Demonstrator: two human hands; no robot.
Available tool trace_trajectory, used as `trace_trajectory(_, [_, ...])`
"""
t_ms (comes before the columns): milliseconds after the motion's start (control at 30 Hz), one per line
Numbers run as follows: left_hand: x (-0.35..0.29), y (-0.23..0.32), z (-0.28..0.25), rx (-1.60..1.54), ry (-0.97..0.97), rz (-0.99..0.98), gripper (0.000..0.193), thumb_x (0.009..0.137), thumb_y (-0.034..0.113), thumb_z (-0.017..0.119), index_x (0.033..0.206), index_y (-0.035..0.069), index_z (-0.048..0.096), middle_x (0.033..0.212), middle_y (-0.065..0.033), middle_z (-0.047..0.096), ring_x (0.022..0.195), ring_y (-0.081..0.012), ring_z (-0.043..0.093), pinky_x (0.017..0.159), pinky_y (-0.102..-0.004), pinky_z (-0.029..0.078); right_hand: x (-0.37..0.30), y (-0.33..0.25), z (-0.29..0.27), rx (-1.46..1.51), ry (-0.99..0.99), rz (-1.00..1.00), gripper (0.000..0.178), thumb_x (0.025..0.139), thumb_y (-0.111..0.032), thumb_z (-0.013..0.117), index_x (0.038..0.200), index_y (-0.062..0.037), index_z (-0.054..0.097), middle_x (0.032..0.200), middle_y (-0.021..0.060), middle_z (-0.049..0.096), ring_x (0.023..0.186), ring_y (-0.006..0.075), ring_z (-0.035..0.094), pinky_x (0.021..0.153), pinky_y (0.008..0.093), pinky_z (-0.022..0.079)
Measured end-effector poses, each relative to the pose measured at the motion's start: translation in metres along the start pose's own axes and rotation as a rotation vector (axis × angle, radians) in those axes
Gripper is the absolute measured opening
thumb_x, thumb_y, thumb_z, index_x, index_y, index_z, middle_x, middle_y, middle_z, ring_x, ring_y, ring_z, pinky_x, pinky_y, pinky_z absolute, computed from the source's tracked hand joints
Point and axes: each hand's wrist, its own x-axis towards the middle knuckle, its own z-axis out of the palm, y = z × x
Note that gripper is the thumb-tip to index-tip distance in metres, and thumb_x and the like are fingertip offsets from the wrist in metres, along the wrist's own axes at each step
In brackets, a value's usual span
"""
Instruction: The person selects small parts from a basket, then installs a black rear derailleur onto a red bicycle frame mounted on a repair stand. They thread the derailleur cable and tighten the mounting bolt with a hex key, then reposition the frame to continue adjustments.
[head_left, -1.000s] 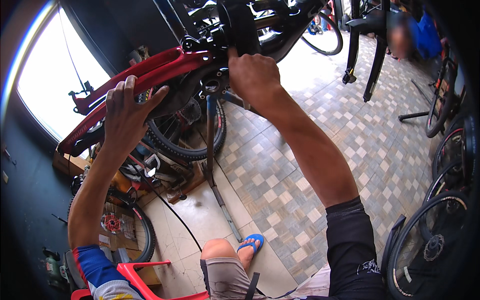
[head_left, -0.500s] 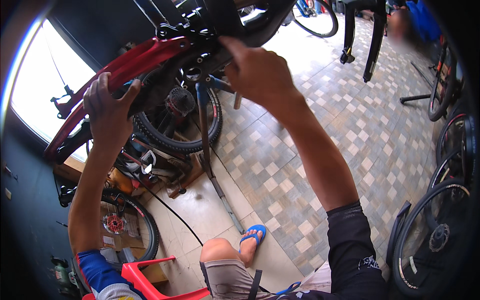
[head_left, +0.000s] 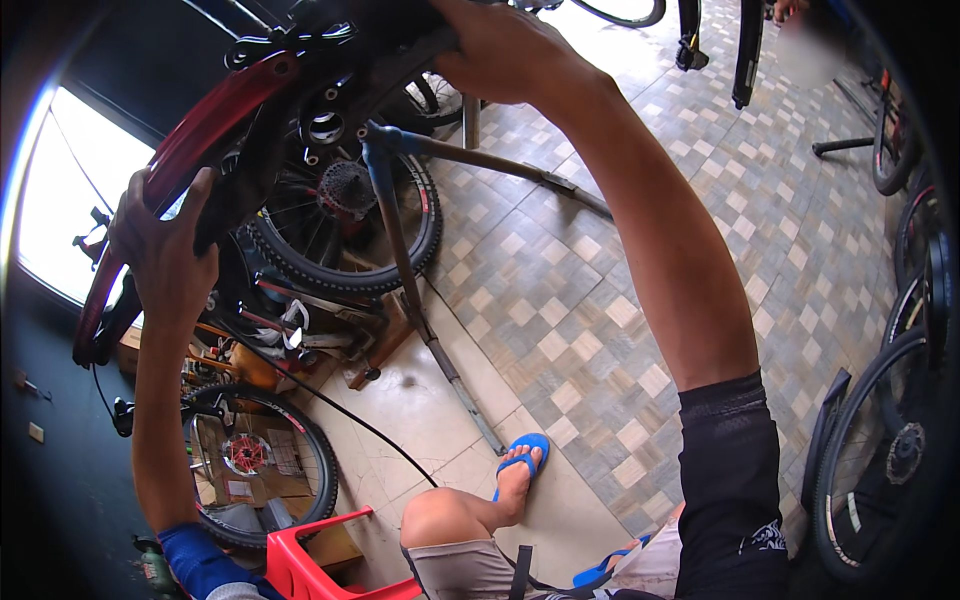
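Observation:
A bicycle frame with a dark body and a glossy red rear section (head_left: 225, 108) spans the upper left. My left hand (head_left: 165, 250) is closed around the rear arm, its thumb toward the inner side. At the top, my right hand (head_left: 510, 55) grips the dark part of the frame; its fingertips are partly hidden. Between the hands, the round bottom bracket shell (head_left: 325, 127) is open and bare. Loose black cables (head_left: 290, 42) lie bundled along the frame's top. A worn blue-grey stand (head_left: 383, 180) stands just under the frame.
Behind the stand is a wheel with a cassette (head_left: 345, 190). Another wheel with a red hub (head_left: 246, 455) leans at lower left, near a red plastic stool (head_left: 300, 560). More wheels (head_left: 870, 450) line the right side. A black cable (head_left: 350, 415) trails over the tiled floor.
The frame appears further up and left in view, with my left hand still on it. My right hand has moved up from a pointing finger to a grip on the frame.

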Motion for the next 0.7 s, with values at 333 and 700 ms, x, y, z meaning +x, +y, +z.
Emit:
trace_trajectory(333, [0.003,0.010,0.003,-0.031,0.076,-0.019,0.088,0.065,0.005,0.083,0.142,0.034,0.053,0.149,-0.0225,0.030,0.141,-0.0448,0.031,0.112,-0.0582,0.029,0.012,-0.007,0.003,-0.041,-0.096,0.088,0.074,0.091,-0.019,0.052,0.157,-0.0081,0.019,0.114,0.0238,0.070,0.107,0.0391,0.067,0.093,0.0476,0.053])
trace_trajectory(700, [0.012,-0.006,-0.008,-0.039,0.057,0.029,0.087,0.059,0.004,0.085,0.135,0.037,0.058,0.150,-0.0181,0.031,0.141,-0.0392,0.029,0.112,-0.0548,0.028,0.011,0.002,0.038,-0.053,0.126,-0.020,0.060,0.091,-0.019,0.056,0.148,-0.0092,0.043,0.113,0.0180,0.072,0.104,0.0347,0.070,0.089,0.0451,0.056])
